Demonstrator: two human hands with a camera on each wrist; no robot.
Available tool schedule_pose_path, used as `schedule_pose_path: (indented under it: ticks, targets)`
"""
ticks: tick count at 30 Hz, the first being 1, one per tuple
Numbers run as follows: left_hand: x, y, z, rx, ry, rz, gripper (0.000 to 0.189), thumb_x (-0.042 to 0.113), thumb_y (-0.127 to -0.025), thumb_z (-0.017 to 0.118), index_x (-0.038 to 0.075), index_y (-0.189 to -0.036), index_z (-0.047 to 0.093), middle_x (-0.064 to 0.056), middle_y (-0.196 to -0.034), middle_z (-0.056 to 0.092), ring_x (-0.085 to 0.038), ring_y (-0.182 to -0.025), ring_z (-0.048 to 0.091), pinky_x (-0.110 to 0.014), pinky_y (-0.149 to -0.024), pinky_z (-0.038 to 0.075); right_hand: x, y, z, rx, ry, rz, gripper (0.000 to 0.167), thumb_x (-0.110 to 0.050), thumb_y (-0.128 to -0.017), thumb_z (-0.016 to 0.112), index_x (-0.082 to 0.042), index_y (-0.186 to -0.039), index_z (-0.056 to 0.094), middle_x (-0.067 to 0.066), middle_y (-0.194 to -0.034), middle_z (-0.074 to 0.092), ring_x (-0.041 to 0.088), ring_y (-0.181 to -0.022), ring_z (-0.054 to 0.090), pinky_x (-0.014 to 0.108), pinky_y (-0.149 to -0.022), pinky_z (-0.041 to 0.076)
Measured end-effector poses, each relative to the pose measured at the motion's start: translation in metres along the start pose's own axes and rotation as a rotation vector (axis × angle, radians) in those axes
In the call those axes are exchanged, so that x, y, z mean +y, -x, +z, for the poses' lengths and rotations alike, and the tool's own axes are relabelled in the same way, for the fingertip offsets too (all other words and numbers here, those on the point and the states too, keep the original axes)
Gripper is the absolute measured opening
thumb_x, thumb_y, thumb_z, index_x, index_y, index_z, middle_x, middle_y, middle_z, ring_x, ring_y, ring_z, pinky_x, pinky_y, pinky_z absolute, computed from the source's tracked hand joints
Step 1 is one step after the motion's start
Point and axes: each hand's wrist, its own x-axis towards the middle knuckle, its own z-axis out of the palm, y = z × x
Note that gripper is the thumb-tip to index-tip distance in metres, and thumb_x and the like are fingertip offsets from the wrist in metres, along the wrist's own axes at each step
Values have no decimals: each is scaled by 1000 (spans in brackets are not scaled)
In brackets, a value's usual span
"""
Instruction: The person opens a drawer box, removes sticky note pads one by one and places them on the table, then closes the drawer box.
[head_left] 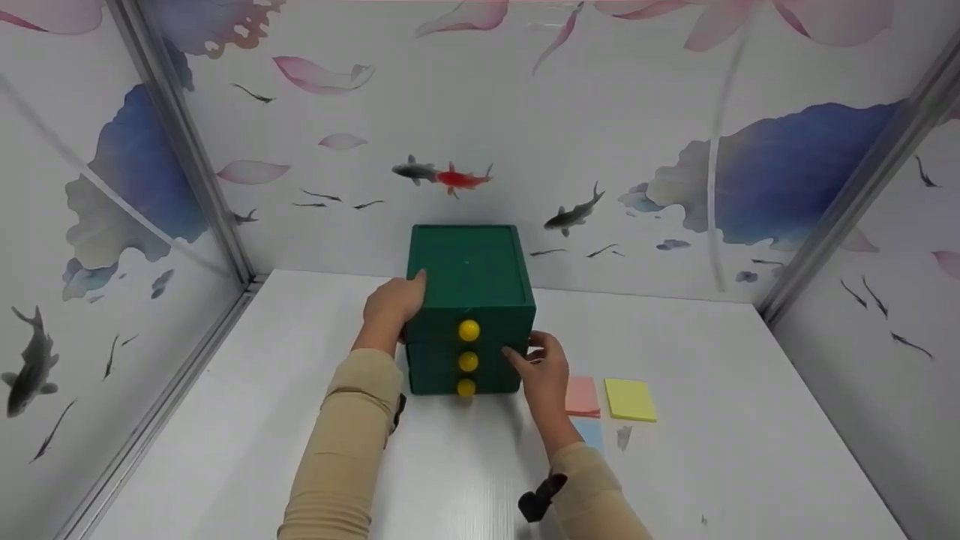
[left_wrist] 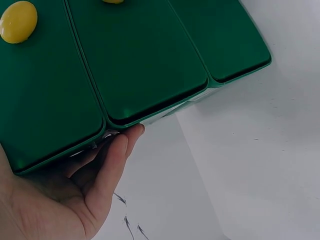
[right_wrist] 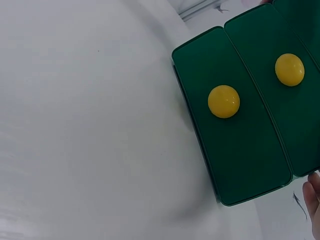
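Observation:
A green three-drawer cabinet [head_left: 469,266] with a round yellow knob [head_left: 469,330] on each drawer stands upright near the back wall, its drawers closed. On its left side my left hand [head_left: 394,300] grips it, the thumb at the top edge. The left wrist view shows that hand's fingers [left_wrist: 107,177] along the side of the drawer fronts. My right hand [head_left: 546,367] holds the cabinet's right side, the thumb at the front near the middle drawer and the other fingers around the side. Only fingertips of the right hand [right_wrist: 314,200] show in the right wrist view.
Right of the cabinet lie a pink sticky-note pad [head_left: 582,396], a yellow one [head_left: 631,400] and a blue one [head_left: 590,433], partly behind the right wrist. A small grey mark [head_left: 624,437] is beside them. Printed walls [head_left: 337,225] enclose the white table [head_left: 720,420] at back and sides.

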Motion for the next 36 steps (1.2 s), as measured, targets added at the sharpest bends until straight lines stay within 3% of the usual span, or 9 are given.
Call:
schedule_pose_path:
  ticks: [8,11,17,24,29,36]
  targets:
    - [0,1,1,2,15,-4,75,57,-103,21,-2,-138,50,-21,-115,60,-26,-67,66,-34,-56,56,-3,19,7,90,89,67,26,-15,-86,77,-9,-99,56,4,-93,57,20,-83,54,30,-70,52]
    - [0,1,0,3,19,0,75,57,-103,21,-2,-137,50,-21,-115,60,-26,-67,66,-34,-56,56,-3,27,12,86,126,74,19,-18,-88,75,-10,-93,58,2,-86,57,19,-80,53,29,-68,51]
    - [0,0,-1,11,36,0,75,58,-102,21,-2,-137,51,-21,-115,60,-27,-67,66,-34,-56,55,-3,38,23,-76,156,159,19,-29,-90,73,-13,-88,64,0,-79,59,19,-73,55,30,-66,51]
    - [-1,-1,2,20,42,-5,74,58,-102,22,-2,-136,52,-21,-113,61,-26,-66,66,-34,-55,55,6,47,35,-297,221,265,23,-32,-90,73,-10,-96,66,0,-85,62,21,-78,56,34,-76,53]
    - [-1,-1,2,32,38,0,74,58,-102,23,-2,-132,55,-20,-107,62,-26,-64,66,-34,-55,56,12,48,47,-351,228,285,23,-33,-91,72,-11,-97,67,-1,-86,62,21,-81,56,35,-79,53]
    - [-1,1,1,34,44,4,74,58,-102,23,-2,-133,54,-20,-109,61,-26,-67,66,-35,-57,56,9,46,54,-370,287,245,19,-31,-92,69,-12,-95,65,0,-80,58,20,-78,55,34,-74,51]
